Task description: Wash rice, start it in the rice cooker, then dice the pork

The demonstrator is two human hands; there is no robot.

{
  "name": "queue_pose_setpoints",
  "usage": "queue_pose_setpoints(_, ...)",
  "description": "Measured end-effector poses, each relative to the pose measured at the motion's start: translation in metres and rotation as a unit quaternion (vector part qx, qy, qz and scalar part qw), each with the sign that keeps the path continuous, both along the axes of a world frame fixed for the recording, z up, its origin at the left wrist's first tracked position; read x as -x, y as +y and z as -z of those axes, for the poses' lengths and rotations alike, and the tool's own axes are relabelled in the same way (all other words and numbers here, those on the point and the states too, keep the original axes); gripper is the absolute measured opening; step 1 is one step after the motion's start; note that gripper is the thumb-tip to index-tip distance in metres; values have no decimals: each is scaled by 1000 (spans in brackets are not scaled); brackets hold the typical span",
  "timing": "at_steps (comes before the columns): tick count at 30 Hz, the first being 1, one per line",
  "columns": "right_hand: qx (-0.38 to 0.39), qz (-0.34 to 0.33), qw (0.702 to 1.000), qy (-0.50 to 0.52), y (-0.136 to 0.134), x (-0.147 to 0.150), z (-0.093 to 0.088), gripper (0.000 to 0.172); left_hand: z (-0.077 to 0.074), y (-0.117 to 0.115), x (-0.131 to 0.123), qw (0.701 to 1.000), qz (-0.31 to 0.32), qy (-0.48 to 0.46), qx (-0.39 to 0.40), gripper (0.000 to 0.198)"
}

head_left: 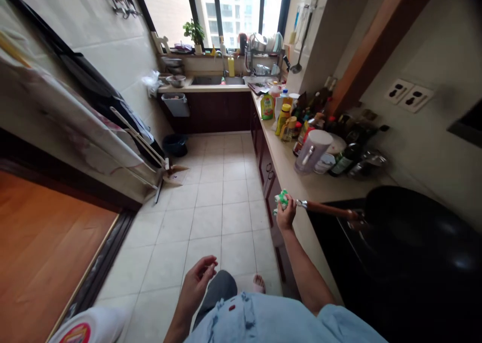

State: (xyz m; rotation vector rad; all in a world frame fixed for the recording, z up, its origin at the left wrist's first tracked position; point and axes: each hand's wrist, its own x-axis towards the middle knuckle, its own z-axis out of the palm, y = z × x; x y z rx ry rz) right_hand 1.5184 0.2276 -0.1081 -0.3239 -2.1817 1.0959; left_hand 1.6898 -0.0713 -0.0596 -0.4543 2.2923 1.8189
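My right hand (286, 216) is closed around a crumpled green-and-white cloth (281, 198), held up beside the counter's front edge. Just to the right of that hand is the wooden handle (327, 209) of a large black wok (425, 237) on the dark stove; whether they touch is unclear. Over the floor tiles, my left hand (198, 277) hangs in front of my body with its fingers loosely bent and apart. I see nothing in it.
Bottles, jars and a tall pale pitcher (313, 151) crowd the right counter (297, 182). A sink (211, 80) lies below the window, near a dish rack (265, 56). A broom (139, 142) leans on the left; a dark basin (175, 145) stands on the tiled floor (205, 202).
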Motion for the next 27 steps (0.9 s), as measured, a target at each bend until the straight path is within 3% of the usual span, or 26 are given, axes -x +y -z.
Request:
queue_pose_setpoints(6, -163, 98, 982, 18, 14, 177, -17, 45, 18, -53, 123, 998, -52, -32, -9, 63)
queue_pose_setpoints(9, -245, 145, 953, -99, 29, 252, -13, 41, 14, -88, 204, 998, -60, -10, -11, 63)
queue_pose_setpoints(13, -220, 132, 900, -353, 39, 312, -2, 34, -6, -133, 314, 998, -57, 34, -12, 60)
queue_pose_setpoints(15, -217, 161, 891, -365, 39, 326, -1, 35, -12, -152, 364, 998, -47, 48, -13, 58)
queue_pose_setpoints(17, -240, 182, 907, -296, 35, 335, -4, 39, -12, -165, 411, 998, -43, 48, -11, 57)
queue_pose_setpoints(21, -223, 78, 959, -159, 10, 359, -8, 45, 2, -165, 503, 999, -31, 27, -26, 57)
queue_pose_setpoints(24, -126, 12, 971, -201, -23, 399, -3, 45, 15, -151, 576, 998, 1, 25, -51, 55)
queue_pose_setpoints(27, -57, -44, 968, -239, -61, 466, 5, 41, 21, -138, 656, 998, 23, 39, -50, 49)
